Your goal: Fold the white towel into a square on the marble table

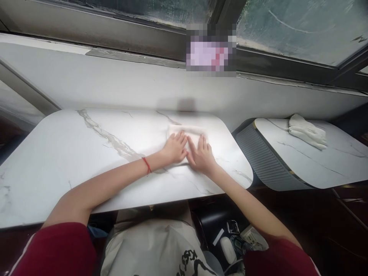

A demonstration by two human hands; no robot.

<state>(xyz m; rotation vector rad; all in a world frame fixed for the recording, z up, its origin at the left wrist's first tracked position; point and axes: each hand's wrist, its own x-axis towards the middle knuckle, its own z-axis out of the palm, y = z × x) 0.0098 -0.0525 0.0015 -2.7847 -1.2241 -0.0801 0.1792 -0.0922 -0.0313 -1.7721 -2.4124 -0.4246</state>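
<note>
A white folded cloth (188, 129) lies flat on the white marble-patterned table (115, 130). My left hand (174, 147), with a red string bracelet at the wrist, rests on the left part of the cloth, palm down and fingers spread. Beside it my right hand (201, 155) lies on the cloth's right part, its fingers stretched out and thumb pointing toward the left hand. The two hands almost meet over the cloth's near edge. Neither hand is gripping the cloth.
A second marble-patterned table (304, 161) with ribbed sides stands at the right, with a crumpled white cloth (307, 132) on it. Behind the tables run a pale wall (129, 84) and windows. Below the near edge, several small items sit on a dark surface.
</note>
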